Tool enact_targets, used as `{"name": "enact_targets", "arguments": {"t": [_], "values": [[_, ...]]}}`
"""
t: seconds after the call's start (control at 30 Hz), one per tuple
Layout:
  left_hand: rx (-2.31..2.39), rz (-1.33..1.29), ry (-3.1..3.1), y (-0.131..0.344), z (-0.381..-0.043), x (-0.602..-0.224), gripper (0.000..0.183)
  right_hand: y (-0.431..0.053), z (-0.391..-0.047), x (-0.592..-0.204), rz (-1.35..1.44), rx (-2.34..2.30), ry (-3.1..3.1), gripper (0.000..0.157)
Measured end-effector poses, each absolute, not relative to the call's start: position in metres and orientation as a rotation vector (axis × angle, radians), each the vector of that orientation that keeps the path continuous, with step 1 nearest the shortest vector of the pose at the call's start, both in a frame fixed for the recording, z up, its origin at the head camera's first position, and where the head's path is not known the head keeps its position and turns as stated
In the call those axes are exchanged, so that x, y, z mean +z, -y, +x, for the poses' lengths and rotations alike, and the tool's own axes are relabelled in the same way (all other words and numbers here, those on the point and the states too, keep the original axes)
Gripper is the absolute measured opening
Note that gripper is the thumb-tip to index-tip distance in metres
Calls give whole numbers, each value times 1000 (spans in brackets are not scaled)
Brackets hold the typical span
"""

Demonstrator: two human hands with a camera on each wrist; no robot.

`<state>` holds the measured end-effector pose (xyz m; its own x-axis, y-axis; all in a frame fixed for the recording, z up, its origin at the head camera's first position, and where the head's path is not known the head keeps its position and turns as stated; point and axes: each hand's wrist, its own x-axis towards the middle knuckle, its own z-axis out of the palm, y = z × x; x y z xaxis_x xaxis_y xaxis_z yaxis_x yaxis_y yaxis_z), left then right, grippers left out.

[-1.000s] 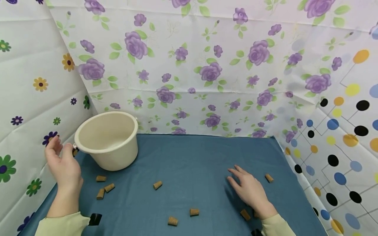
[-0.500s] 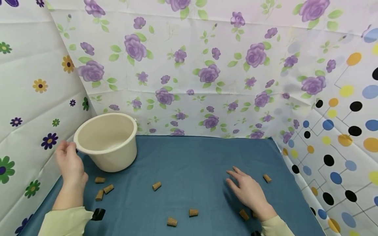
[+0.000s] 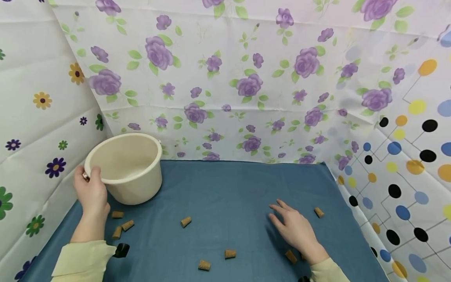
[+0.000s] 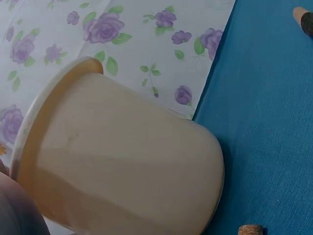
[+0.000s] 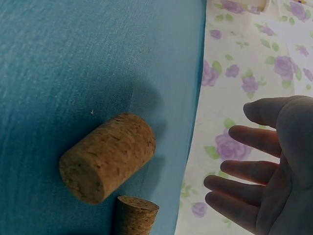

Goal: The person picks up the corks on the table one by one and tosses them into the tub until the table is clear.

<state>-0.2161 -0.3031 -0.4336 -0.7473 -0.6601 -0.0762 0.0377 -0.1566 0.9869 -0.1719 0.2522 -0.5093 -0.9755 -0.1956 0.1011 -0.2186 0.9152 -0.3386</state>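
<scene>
A cream plastic bucket point(image 3: 134, 192) stands upright at the back left of the blue cloth. My left hand point(image 3: 91, 196) grips its rim on the left side, with thumb and fingers to either side of the edge. In the left wrist view the bucket point(image 4: 122, 161) fills much of the frame, and only a bit of the hand shows. My right hand point(image 3: 296, 229) hovers over the cloth at the right, fingers spread and holding nothing. Below its wrist lies a cork point(image 3: 291, 256), with another mostly hidden beside it. The right wrist view shows a cork point(image 5: 107, 156) close up.
Three corks, one of them this cork point(image 3: 128, 225), lie before the bucket. Further corks are scattered: a middle cork point(image 3: 186, 221), a front cork point(image 3: 204, 265), another cork point(image 3: 230, 254) and a far-right cork point(image 3: 318, 212). Patterned sheets point(image 3: 229, 78) enclose the blue cloth point(image 3: 225, 196).
My left hand has moved right from beside the bucket and taken hold of its rim. The right hand and the corks have stayed in place.
</scene>
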Motion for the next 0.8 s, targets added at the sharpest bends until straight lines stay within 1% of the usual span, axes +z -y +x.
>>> {"name": "enact_targets", "arguments": {"t": [0.13, 0.6, 0.8], "values": [[-1915, 736, 1701, 304, -220, -435, 71, -252, -173, -509, 319, 550, 3011, 41], [-1788, 780, 1838, 300, -220, -432, 65, -251, -176, -513, 329, 565, 3024, 41], [-1718, 753, 1957, 295, -223, -433, 62, -249, -179, -514, 322, 565, 3031, 41]]}}
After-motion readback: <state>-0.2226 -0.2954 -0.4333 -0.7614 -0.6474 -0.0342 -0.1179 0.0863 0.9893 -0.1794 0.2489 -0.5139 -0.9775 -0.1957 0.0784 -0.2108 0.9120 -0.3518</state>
